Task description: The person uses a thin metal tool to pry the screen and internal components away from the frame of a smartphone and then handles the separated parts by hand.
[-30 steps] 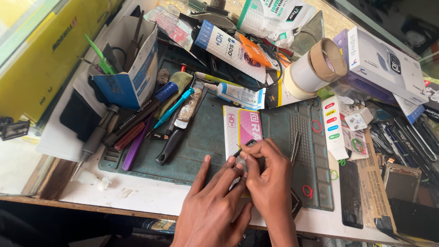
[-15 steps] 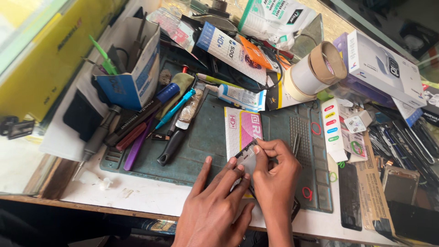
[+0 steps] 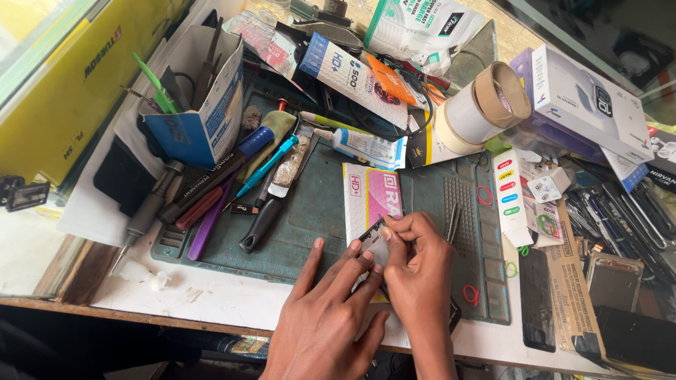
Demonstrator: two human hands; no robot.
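Two hands are working on a small flat piece over a green mat

The left hand (image 3: 327, 320) is lying flat with its fingers spread, pressing down on the small flat piece (image 3: 372, 241), which is sitting on a pink and white packet (image 3: 372, 200) on the green mat (image 3: 317, 211). The right hand (image 3: 417, 271) is curling its fingers tight, pinching the top edge of the piece. Metal tweezers (image 3: 453, 222) are lying just beside the right hand

Your work mat (image 3: 317, 211) is matt green rubber. The pink-and-white packet (image 3: 370, 200) is glossy paper. The tweezers (image 3: 452, 222) are bare shiny metal. The tape rolls (image 3: 486, 105) are smooth paper.
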